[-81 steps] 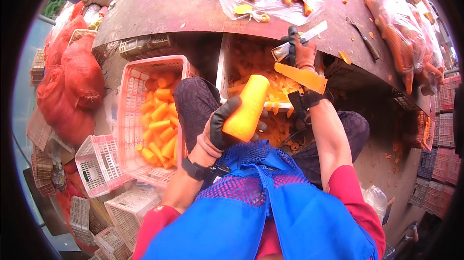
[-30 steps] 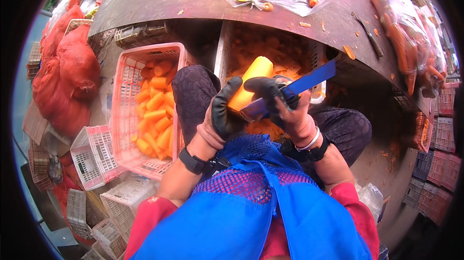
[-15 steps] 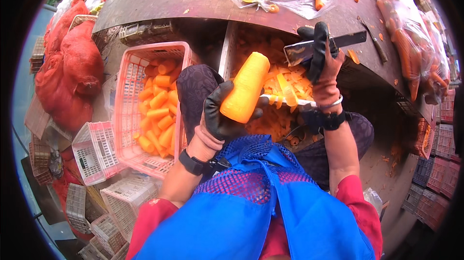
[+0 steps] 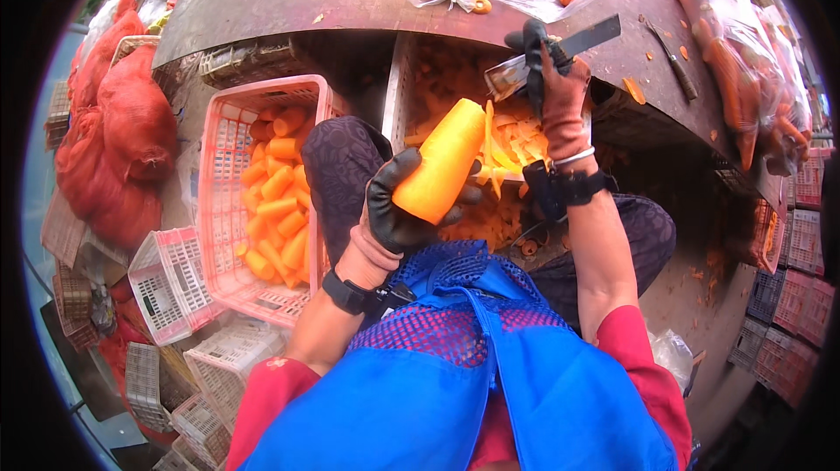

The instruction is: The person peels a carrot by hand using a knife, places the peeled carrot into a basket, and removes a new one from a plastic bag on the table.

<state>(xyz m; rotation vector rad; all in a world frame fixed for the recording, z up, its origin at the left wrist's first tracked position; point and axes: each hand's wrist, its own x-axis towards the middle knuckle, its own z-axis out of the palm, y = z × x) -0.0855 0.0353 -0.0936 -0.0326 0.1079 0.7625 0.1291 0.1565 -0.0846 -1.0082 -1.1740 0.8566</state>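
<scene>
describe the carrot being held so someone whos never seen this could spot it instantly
Start at the blue apron filling the lower middle and move up to the gloved left grip. That grip holds a thick, blunt-ended orange carrot, its top leaning right. Unlike the smaller-looking carrot pieces heaped in the pink crate to its left, it is held alone.

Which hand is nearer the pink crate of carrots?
Left. The left hand is right of the crate, holding a carrot; the right hand is farther right and farther forward.
</scene>
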